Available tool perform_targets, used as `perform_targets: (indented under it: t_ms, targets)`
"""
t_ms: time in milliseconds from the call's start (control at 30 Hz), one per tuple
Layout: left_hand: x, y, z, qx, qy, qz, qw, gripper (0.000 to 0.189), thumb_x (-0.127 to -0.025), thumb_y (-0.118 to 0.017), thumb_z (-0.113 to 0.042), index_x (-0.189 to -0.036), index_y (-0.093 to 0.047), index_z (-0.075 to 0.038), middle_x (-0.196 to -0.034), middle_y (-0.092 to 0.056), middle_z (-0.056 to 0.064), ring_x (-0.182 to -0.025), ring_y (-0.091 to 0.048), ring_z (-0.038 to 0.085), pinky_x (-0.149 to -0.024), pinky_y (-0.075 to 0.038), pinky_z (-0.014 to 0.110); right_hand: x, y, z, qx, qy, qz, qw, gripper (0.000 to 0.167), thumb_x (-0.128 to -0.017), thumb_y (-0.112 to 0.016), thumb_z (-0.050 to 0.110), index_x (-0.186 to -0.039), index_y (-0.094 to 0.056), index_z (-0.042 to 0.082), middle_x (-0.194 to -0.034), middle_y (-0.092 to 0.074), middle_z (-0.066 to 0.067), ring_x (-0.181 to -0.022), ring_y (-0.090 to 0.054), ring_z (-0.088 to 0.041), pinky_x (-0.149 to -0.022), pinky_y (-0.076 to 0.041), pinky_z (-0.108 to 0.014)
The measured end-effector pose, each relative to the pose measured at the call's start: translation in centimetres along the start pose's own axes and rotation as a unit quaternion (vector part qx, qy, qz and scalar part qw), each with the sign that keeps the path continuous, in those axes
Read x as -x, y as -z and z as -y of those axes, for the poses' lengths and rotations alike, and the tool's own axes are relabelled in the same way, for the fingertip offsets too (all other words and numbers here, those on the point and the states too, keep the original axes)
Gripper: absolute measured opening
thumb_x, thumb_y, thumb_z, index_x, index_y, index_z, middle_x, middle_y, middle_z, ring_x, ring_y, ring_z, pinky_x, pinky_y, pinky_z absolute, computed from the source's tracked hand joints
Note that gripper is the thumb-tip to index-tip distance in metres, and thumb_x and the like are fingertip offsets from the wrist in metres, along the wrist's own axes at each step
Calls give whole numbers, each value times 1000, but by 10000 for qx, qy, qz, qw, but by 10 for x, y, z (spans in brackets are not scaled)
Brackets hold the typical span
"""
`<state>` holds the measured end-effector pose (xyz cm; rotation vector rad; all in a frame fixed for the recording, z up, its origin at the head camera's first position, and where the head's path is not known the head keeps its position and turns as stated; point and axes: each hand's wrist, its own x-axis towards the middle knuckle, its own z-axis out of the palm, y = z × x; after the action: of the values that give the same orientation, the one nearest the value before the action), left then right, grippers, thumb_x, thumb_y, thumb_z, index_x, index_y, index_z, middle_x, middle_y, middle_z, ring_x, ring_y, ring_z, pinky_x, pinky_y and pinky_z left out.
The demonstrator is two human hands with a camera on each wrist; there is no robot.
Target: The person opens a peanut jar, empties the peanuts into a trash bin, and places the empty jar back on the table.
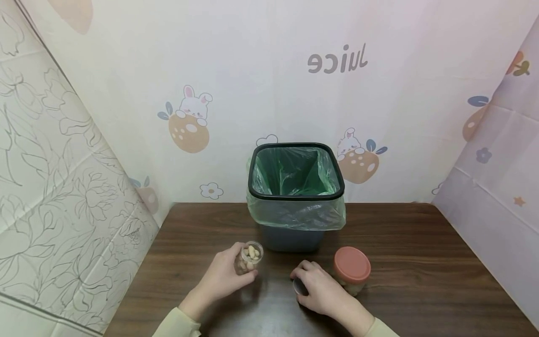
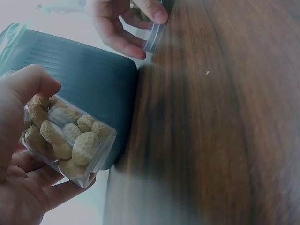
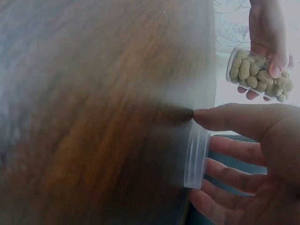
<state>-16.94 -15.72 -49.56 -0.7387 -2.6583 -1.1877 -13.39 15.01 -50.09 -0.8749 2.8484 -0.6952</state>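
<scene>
"Which step is in hand?"

"It seems to be a handling of an opened jar [image 2: 102, 154]: the left hand [image 1: 223, 275] grips it around the side, apparently raised from the table [image 1: 404, 257], near the front of the bin [image 1: 294, 238]. Inside are peanuts [image 2: 85, 147] in their shells."

"And the right hand [image 1: 321, 291]?"

"Its thumb and fingers hold a clear lid [image 3: 194, 161] by the rim, low at the tabletop — whether it touches the wood, one cannot tell."

"What does the next move call for?"

"Probably a steady left grip with the mouth upward, because nothing covers the peanuts."

"What else does the surface bear?"

"The bin wears a greenish bag [image 1: 269, 214], and a red-capped jar [image 1: 353, 265] stands just beside the right hand. The wood is dark and grained."

"And the room?"

"Behind is a pale cloth [image 1: 244, 51] with rabbits and a mirrored word, 'Juice' — at the left, a panel [image 1: 46, 117] of line-drawn flowers."
</scene>
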Motion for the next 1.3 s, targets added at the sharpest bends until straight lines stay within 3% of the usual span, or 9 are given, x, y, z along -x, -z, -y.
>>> perform_targets:
  t_ms: [233, 467, 633, 800, 933, 1100, 1300]
  targets:
    - [-4, 14, -1, -189, -33, -141, 9997, 52, -80, -93, -22, -126, -68, -18, -98, -69, -15, -82, -64, 2, -74, -56, 26, 3, 11, 7, -19, 65, -35, 10000, 36, -88, -91, 20, -119, -75, 15, -118, -63, 3, -108, -64, -20, -86, -59, -39]
    - [-15, 35, -4, -247, -18, -332, 9991, 54, -81, -93, -21, -129, -68, -16, -101, -71, -11, -88, -67, 5, -78, -58, 28, 5, 42, 18, -27, 263, -439, 9987, 34, -92, -87, 19, -123, -74, 16, -120, -66, 2, -110, -66, -17, -91, -59, -41]
    - [-26, 58, -6, -333, -64, -768, 9965, 59, -81, -94, -22, -134, -68, -16, -105, -74, -8, -91, -69, 8, -80, -60, 32, 7, 65, 19, 35, 615, -1156, 9914, 33, -91, -88, 16, -121, -74, 17, -118, -67, 4, -107, -68, -15, -89, -60, -38]
    - [-37, 81, -8, -387, -81, -1203, 9919, 60, -83, -93, -21, -136, -67, -14, -103, -76, -4, -87, -70, 12, -77, -59, 34, 13, 88, 13, 124, 847, -2212, 9715, 34, -86, -91, 13, -115, -76, 22, -112, -70, 9, -94, -68, -7, -79, -61, -33]
    - [-44, 93, -11, -482, 35, -1439, 9884, 54, -84, -91, -22, -131, -68, -11, -102, -77, 0, -86, -68, 14, -75, -57, 36, 19, 109, 5, 67, 585, -2754, 9595, 33, -86, -91, 11, -113, -77, 22, -108, -72, 9, -83, -63, -5, -71, -58, -28]
    - [-52, 102, -15, -555, 254, -1584, 9855, 44, -85, -90, -27, -121, -68, -15, -92, -75, -2, -80, -66, 16, -72, -54, 38, 31, 134, -4, 88, 36, -3358, 9419, 29, -86, -91, 9, -109, -79, 21, -104, -74, 9, -84, -68, -10, -75, -54, -19]
    - [-61, 108, -21, -588, 319, -1635, 9843, 38, -85, -88, -30, -114, -67, -17, -88, -72, -1, -74, -61, 18, -67, -50, 37, 37, 157, -19, -69, -691, -3839, 9208, 19, -94, -87, 18, -111, -80, 15, -101, -75, 2, -81, -65, -6, -73, -48, -11]
